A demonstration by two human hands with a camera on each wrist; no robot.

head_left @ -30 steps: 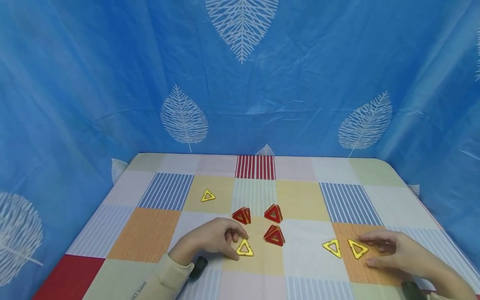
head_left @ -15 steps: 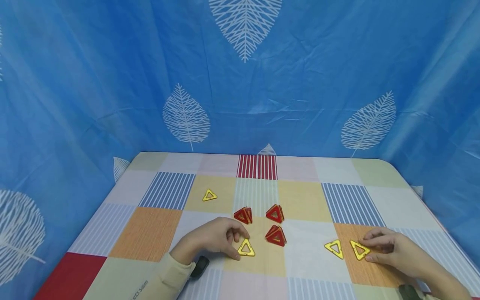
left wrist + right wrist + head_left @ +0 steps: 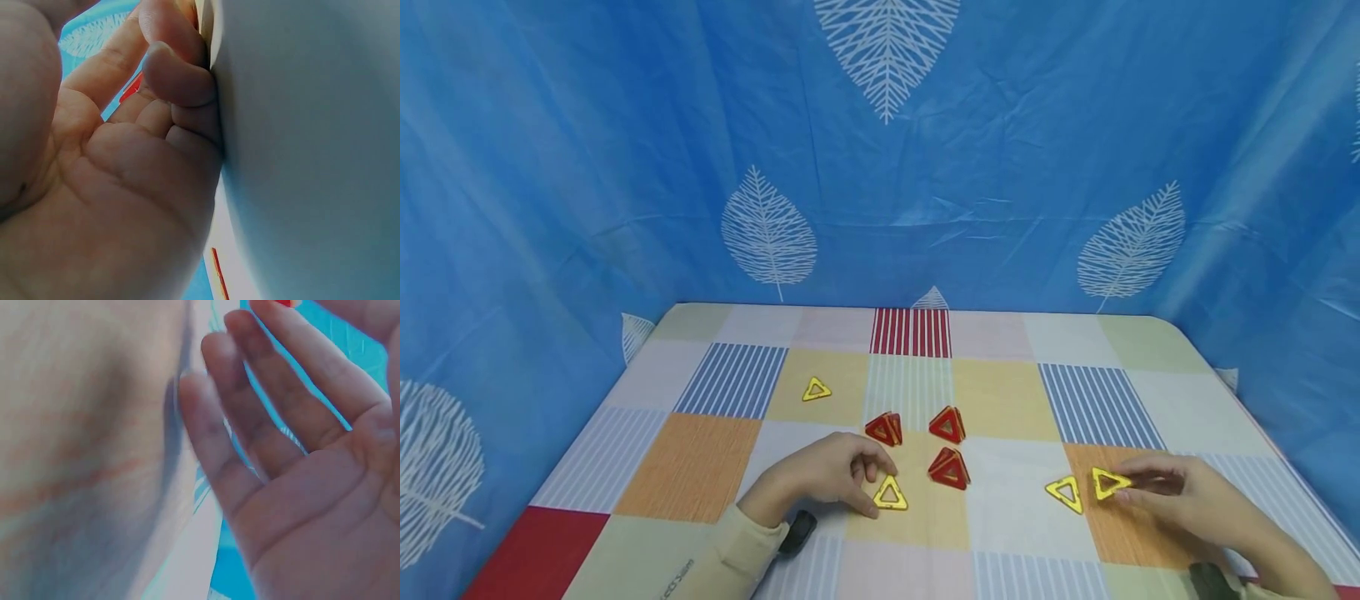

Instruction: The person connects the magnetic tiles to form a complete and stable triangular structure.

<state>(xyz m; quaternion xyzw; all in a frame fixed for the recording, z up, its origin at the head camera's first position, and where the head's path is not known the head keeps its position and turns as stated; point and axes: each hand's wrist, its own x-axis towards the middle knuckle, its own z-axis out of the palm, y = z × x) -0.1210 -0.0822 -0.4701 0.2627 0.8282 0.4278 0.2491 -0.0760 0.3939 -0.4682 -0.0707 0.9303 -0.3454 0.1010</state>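
In the head view, my left hand (image 3: 833,475) rests on the table with forefinger and thumb at the top and lower left corners of a hollow yellow triangle tile (image 3: 890,504), pinching it. Its other fingers are curled in the left wrist view. My right hand (image 3: 1187,498) pinches a second yellow triangle tile (image 3: 1108,483) by its right-hand corner, between thumb and forefinger. Left of that tile lies another yellow triangle tile (image 3: 1064,494), a small gap apart. In the right wrist view the other fingers of the right hand are loosely extended, and the pinched tile is mostly hidden.
Three red triangular pieces with gold edges, one at the left (image 3: 884,429), one at the right (image 3: 947,425) and one nearer (image 3: 949,469), stand mid-table. A yellow triangle (image 3: 816,389) lies farther back. A blue curtain (image 3: 1000,167) hangs behind the patchwork-covered table (image 3: 1000,533).
My right hand has closed its thumb and forefinger on the right-hand yellow triangle, then turned it and shifted it slightly away and left. The left hand has stayed in place.
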